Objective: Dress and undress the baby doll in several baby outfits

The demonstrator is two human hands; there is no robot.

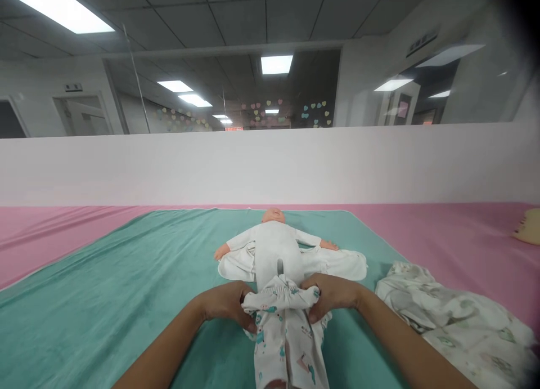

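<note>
A baby doll in a white bodysuit lies on its back on a teal mat, head away from me, arms spread. Patterned white trousers cover its legs. My left hand grips the left side of the trousers' gathered waistband. My right hand grips the right side of the same waistband. Both hands are closed on the cloth at the doll's hips. An open white garment is spread under the doll's torso.
A crumpled patterned cloth lies to the right, partly off the mat. The mat rests on a pink surface. A low white wall runs across behind. A yellowish object sits at the far right edge.
</note>
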